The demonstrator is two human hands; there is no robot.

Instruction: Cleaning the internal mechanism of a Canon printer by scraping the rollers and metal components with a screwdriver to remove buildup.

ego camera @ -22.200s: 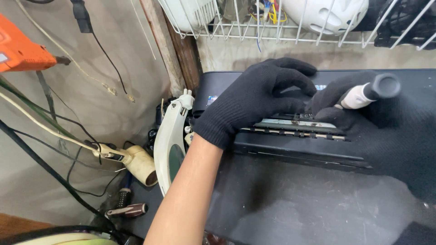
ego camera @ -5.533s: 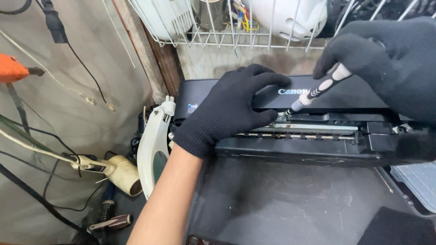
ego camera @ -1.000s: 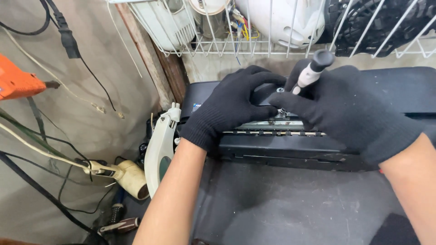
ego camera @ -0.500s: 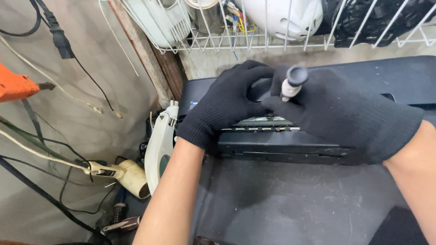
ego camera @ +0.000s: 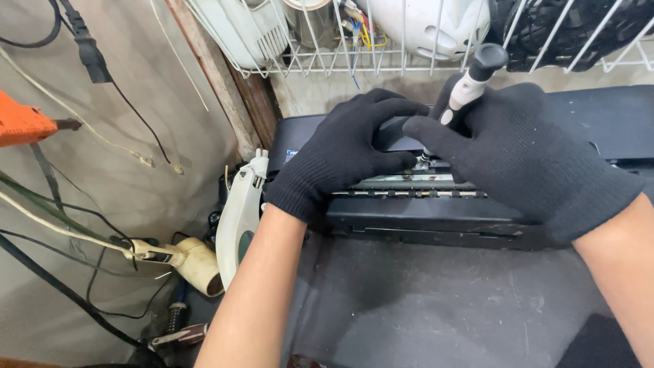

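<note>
On the dusty bench: black printer (ego camera: 436,218), casing closed
Left hand (ego camera: 344,160): gloved, fingers spread flat on printer top
Right hand (ego camera: 524,160): wrapped around screwdriver (ego camera: 463,92) — tip down in paper slot
Progress: early — no parts removed

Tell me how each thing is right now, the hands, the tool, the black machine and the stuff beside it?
left hand: gloved, resting flat on the printer.
right hand: gloved, gripping the screwdriver.
screwdriver: nearly upright, tip down in the printer.
printer: black, lying flat, metal strip showing.
wire basket: full of parts.
white iron: standing on edge beside the printer.
</note>
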